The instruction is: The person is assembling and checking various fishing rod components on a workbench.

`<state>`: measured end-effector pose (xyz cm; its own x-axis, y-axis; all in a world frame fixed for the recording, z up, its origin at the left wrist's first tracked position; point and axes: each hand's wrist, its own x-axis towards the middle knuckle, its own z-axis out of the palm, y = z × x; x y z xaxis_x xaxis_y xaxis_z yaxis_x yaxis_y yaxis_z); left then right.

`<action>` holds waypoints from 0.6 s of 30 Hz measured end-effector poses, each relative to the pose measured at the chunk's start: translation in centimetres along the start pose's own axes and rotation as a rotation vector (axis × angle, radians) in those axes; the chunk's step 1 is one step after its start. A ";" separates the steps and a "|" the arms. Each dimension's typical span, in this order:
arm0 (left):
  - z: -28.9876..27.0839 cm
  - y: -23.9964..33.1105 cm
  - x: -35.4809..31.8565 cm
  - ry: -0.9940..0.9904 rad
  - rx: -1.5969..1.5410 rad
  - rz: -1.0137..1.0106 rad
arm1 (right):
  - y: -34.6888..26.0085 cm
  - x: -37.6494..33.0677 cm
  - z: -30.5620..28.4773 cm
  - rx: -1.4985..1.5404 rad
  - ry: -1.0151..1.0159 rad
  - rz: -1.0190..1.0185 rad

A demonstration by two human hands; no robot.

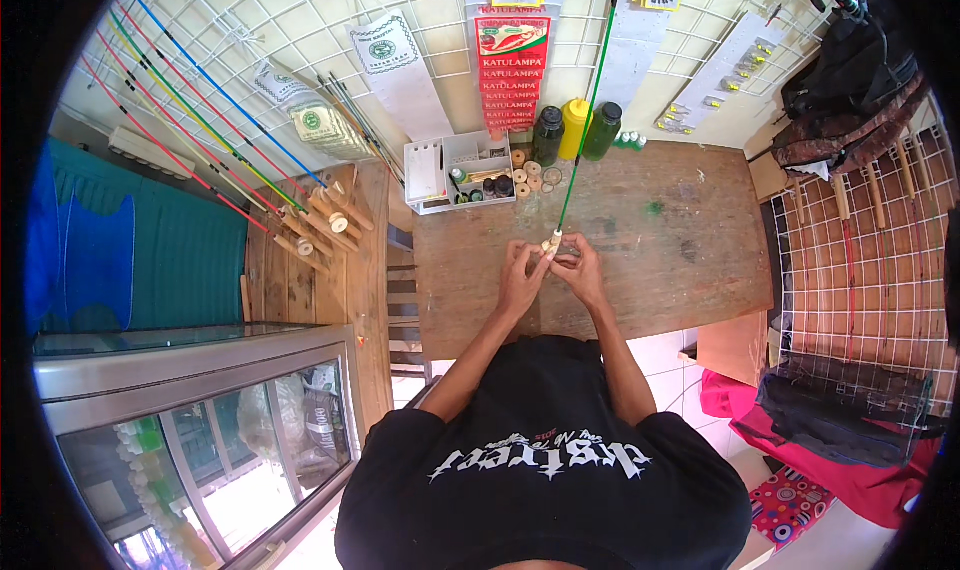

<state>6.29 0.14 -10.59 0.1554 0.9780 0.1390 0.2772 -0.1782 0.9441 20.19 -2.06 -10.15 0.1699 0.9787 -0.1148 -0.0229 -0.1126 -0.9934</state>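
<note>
Plainly slim green rod (577,160), dark-banded, pale end piece (557,236).

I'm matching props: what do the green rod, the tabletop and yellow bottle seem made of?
Green rod: perhaps coated fibreglass or plastic; slim and smooth-looking, its core unseen.
Tabletop: wood, worn and dull, showing brown grain and stains.
Yellow bottle: probably smooth plastic, judging by its even colour.
</note>
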 end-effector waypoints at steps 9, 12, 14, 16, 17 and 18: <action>-0.4 -1.4 0.8 -0.036 -0.248 0.145 | 0.6 -0.4 0.3 -0.050 0.054 -0.080; -0.7 -1.7 1.0 -0.094 -0.229 0.077 | 0.4 -0.6 0.3 0.002 0.044 -0.066; -0.8 -1.7 1.1 -0.107 -0.197 0.077 | 0.7 -0.6 0.1 0.012 0.039 -0.062; -0.7 -2.2 1.1 -0.117 -0.165 0.077 | 0.7 -0.7 0.1 0.023 0.032 -0.058; -0.6 -2.6 1.0 -0.130 -0.169 0.034 | 0.5 -0.7 0.2 0.020 0.034 -0.044; -0.5 -3.0 0.9 -0.143 -0.173 -0.009 | 0.4 -0.7 0.3 0.016 0.037 -0.031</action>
<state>5.09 1.62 -13.14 0.2898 0.9520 0.0983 0.1142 -0.1364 0.9841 19.77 -2.70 -10.44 0.2069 0.9747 -0.0847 -0.0332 -0.0795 -0.9963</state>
